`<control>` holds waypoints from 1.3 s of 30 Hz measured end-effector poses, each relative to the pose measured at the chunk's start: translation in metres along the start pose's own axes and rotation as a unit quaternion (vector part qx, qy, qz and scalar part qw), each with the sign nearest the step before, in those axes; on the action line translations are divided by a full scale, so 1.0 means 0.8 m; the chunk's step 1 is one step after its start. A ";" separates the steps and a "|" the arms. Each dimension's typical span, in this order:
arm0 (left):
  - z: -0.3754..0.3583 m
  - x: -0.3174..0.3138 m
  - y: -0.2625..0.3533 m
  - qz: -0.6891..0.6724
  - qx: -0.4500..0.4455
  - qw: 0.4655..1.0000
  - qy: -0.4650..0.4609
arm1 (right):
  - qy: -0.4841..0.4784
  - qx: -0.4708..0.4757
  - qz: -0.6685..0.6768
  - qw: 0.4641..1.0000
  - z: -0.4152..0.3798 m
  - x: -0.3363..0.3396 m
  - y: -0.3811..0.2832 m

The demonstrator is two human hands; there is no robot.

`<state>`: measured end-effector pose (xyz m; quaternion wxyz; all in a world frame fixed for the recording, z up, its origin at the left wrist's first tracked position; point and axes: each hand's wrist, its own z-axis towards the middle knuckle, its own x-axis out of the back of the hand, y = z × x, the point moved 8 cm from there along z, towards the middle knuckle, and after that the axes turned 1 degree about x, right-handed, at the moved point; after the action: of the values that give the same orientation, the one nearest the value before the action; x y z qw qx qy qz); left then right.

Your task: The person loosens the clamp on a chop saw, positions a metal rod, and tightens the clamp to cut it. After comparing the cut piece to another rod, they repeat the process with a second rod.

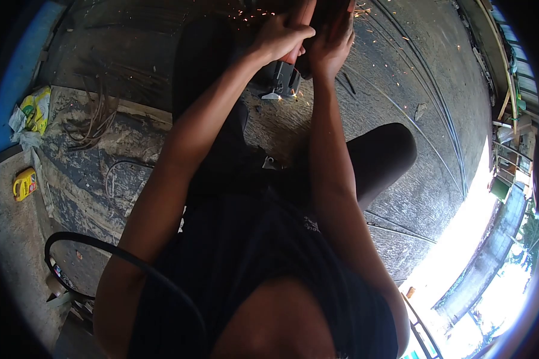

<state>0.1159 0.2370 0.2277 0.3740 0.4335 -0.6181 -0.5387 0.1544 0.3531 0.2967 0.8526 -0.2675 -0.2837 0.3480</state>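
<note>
At the top of the head view my left hand (279, 39) is closed around the reddish body of a power tool (291, 55). The tool's dark end with a bright metal edge points down toward the floor, and orange sparks fly around it. My right hand (333, 46) is beside it, its fingers pressed against a dark part at the top edge of the view. What that part is stays too dark to make out. A small metal piece (270, 162) lies between my legs.
Long thin rods (443, 113) run along the floor (389, 113) on the right. Coiled wire (96, 128), a yellow plastic bag (37, 112) and a yellow container (24, 184) are on the left. A black cable (111, 246) loops by my left arm.
</note>
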 end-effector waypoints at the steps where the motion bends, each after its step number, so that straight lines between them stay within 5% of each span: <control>1: 0.000 0.000 0.000 0.000 -0.001 1.000 0.000 | 0.006 0.003 -0.036 0.999 -0.008 -0.001 0.012; 4: 0.001 0.000 0.001 -0.006 -0.008 1.000 0.000 | 0.025 0.012 -0.142 0.989 -0.019 -0.003 0.026; 8: 0.002 0.000 -0.001 -0.001 -0.009 1.000 0.002 | -0.018 -0.039 -0.055 0.998 -0.013 -0.005 0.026; 10: 0.002 0.000 -0.002 0.002 -0.012 1.000 0.003 | 0.021 0.008 -0.160 0.987 -0.019 -0.004 0.030; 13: 0.003 0.001 -0.004 -0.008 -0.013 1.000 0.006 | -0.020 -0.042 -0.062 0.997 -0.017 -0.008 0.047; 16: 0.002 0.001 -0.002 -0.011 -0.022 1.000 0.005 | 0.038 0.050 -0.102 0.993 -0.026 0.000 0.029; 39: 0.000 0.001 -0.001 -0.014 -0.019 1.000 0.015 | 0.041 0.031 -0.111 0.992 -0.032 0.000 0.043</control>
<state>0.1160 0.2359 0.2266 0.3841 0.4426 -0.5959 -0.5490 0.1567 0.3673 0.2565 0.9048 -0.2213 -0.2656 0.2485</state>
